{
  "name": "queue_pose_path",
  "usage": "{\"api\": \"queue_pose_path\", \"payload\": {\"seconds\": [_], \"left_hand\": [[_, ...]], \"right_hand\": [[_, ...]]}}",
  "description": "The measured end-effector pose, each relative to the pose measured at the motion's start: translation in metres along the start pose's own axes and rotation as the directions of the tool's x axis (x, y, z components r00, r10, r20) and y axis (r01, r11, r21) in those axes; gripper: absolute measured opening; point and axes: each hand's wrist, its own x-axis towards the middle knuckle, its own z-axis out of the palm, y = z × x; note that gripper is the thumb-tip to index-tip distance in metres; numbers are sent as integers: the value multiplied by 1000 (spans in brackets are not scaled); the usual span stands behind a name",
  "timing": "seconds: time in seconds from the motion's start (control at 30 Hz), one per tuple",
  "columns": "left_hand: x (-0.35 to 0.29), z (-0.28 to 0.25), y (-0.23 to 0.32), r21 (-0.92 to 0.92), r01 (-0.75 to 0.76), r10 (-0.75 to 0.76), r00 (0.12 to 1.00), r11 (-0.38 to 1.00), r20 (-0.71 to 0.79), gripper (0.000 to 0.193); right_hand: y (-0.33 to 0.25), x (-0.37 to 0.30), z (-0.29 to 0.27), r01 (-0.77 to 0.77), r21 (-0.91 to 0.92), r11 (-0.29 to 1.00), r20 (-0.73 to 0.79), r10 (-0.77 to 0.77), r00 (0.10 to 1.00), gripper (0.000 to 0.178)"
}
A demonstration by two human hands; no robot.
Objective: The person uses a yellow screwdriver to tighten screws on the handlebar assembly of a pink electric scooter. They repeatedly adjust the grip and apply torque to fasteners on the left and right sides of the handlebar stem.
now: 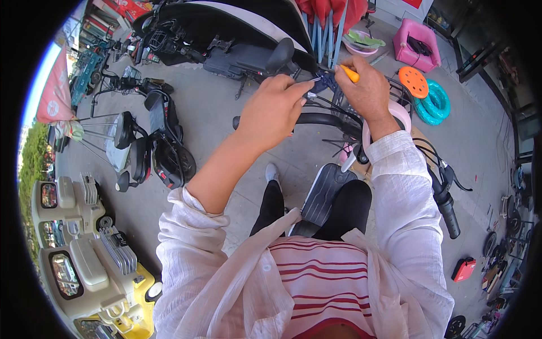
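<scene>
My right hand [366, 93] is closed round the yellow-orange handle [350, 73] of what looks like a screwdriver, above the front of a bike. My left hand [271, 113] is beside it on the left, fingers bent, thumb and forefinger pinched near a small shiny metal piece [316, 79]. What that pinch holds is too small to make out. Just below the hands runs the bike's black handlebar [322, 118], with cables and a dark wire basket [343, 101] in front. Its right grip [446, 214] sticks out past my right forearm. Below lies a black ribbed footboard [327, 192].
Parked electric scooters [164, 130] stand at the left and ahead. Cream and yellow vehicles [84, 260] are at the lower left. A pink armchair [416, 45], an orange disc [413, 82] and teal rings [433, 103] lie at the far right. A red case [464, 269] is on the ground.
</scene>
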Motion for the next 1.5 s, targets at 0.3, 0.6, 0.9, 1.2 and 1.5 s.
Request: {"api": "queue_pose_path", "payload": {"seconds": [0.3, 0.6, 0.9, 1.2, 1.5], "left_hand": [[-37, 39, -12, -9, 145, -145, 989, 989, -17, 32], [-30, 32, -10, -91, 204, -205, 979, 975, 5, 26], [-7, 23, -13, -72, 233, -216, 958, 970, 188, 25], [-1, 16, -39, 393, 233, -352, 898, 889, 265, 21], [-12, 32, -37, -17, 229, -230, 970, 973, -79, 20]], "right_hand": [[7, 0, -1, -17, -3, 1000, 17, 17, 1000, 27], [6, 0, -2, -23, 11, 1000, 6, 23, 1000, 25], [8, 0, -1, -26, 11, 1000, 11, 26, 1000, 27], [8, 1, -3, -6, -37, 999, 32, 7, 999, 30], [11, 0, -1, 34, -32, 999, 14, -34, 999, 30]]}}
